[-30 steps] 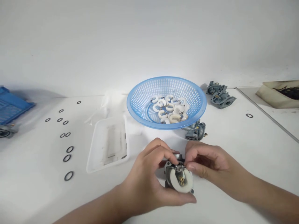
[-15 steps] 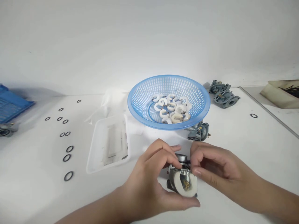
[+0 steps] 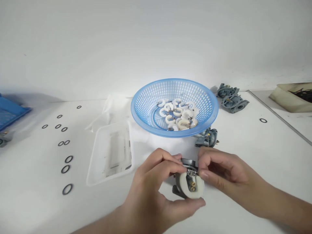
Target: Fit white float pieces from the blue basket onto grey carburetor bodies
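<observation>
My left hand (image 3: 156, 185) grips a grey metal carburetor (image 3: 188, 162), fingers over its top edge and thumb below. A white C-shaped float (image 3: 200, 186) lies on the carburetor's near face, around small brass jets (image 3: 192, 186). On the carburetor's right side, my right hand (image 3: 229, 175) has its thumb and fingertips pinched together beside the float's hinge. Whatever sits in that pinch is hidden. Just beyond the hands, a blue mesh basket (image 3: 138, 112) holds several white floats (image 3: 178, 112), and another carburetor (image 3: 207, 139) lies partly under its rim.
Several black rings (image 3: 67, 189) are scattered on the table's left side, and one ring (image 3: 263, 120) lies at right. A white tray (image 3: 91, 172) stands left of my hands. More carburetors (image 3: 235, 103) sit at the back right, near a tan container (image 3: 284, 97). A blue crate (image 3: 14, 112) edges in at left.
The carburetor is tilted slightly differently in my left hand, its float raised a little. My right hand stays pinched at its side. The whole view has shifted slightly.
</observation>
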`<state>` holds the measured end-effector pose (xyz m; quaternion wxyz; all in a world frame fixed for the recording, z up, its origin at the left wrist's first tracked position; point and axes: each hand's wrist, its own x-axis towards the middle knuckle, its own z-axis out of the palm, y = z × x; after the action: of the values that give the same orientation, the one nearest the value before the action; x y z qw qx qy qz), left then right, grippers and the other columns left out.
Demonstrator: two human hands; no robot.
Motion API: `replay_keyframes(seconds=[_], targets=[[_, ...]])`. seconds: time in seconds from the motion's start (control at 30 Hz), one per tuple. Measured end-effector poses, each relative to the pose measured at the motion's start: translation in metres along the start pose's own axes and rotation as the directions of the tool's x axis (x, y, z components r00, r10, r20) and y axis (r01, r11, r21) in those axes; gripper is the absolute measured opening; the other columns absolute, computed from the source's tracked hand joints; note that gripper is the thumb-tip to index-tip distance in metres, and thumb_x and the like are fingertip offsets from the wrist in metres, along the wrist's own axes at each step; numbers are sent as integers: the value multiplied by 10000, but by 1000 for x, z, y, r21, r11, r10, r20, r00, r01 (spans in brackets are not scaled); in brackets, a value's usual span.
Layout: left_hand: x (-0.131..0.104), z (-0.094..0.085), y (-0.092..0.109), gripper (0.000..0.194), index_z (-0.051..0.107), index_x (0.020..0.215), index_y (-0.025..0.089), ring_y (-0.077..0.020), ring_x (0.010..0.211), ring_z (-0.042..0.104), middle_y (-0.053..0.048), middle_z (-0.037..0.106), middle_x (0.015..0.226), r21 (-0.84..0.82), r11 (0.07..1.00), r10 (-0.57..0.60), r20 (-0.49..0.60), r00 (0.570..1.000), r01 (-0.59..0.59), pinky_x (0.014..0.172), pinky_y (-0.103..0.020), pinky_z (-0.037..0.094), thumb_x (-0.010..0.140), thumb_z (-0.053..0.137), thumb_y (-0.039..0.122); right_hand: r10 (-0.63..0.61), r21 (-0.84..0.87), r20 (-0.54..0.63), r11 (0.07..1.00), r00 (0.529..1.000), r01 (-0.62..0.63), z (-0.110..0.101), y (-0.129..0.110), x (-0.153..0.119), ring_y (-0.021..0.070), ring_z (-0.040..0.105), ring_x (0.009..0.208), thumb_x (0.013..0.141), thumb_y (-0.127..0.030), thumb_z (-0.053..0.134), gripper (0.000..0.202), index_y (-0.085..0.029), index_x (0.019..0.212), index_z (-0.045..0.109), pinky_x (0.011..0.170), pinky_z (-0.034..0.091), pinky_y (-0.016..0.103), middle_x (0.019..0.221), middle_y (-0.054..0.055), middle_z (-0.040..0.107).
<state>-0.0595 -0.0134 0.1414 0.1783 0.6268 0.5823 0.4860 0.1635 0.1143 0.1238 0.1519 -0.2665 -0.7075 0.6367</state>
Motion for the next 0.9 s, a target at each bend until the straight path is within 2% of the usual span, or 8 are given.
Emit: replay_keyframes(seconds=[0.2,0.33,0.43,0.6,0.77,0.9], targets=[[0,2,2,556,832,998,219,-227,1064,880,-10,815,1027,-27,999,-37,-17,999,36,932,-259,748,527,1126,194,-3,21,1,1000,1000,3,1,3,1,194,566,842,1132,-559,736,370,-247,936,706,724,437,320,924,5,608],[-2,4,2,560,819,1012,243,-231,1084,882,2,811,1021,-79,992,-101,-6,995,101,800,-196,735,538,1105,151,4,33,-3,999,1000,-4,1,2,2,189,557,825,1126,-575,741,381,-249,931,716,736,436,318,897,-2,612],[-5,5,3,579,807,1014,257,-222,1099,879,11,810,1044,-59,991,-124,-12,992,123,743,-152,706,525,1083,121,1,30,14,1000,1000,-2,0,2,1,200,571,847,1129,-574,735,369,-252,950,710,749,449,326,915,4,634],[-7,7,6,562,806,1069,264,-195,1118,868,5,802,1110,-22,993,-114,-11,993,114,781,-138,701,583,1042,110,28,25,25,999,999,-28,-1,2,0,181,515,815,1135,-559,733,357,-254,955,695,708,417,314,897,-11,608],[-8,8,5,528,794,1098,271,-172,1122,856,9,795,1145,-37,993,-117,-24,993,116,822,-137,702,635,951,70,77,71,3,995,997,-77,1,0,0,194,551,839,1103,-563,777,360,-245,949,711,700,410,318,881,-4,618],[-7,13,5,496,778,1089,257,-149,1062,847,8,773,1124,-17,996,-84,-49,995,84,827,-150,714,647,875,54,58,64,-20,996,998,-56,6,-1,2,204,584,831,1107,-593,754,395,-237,938,721,703,433,321,870,10,635]])
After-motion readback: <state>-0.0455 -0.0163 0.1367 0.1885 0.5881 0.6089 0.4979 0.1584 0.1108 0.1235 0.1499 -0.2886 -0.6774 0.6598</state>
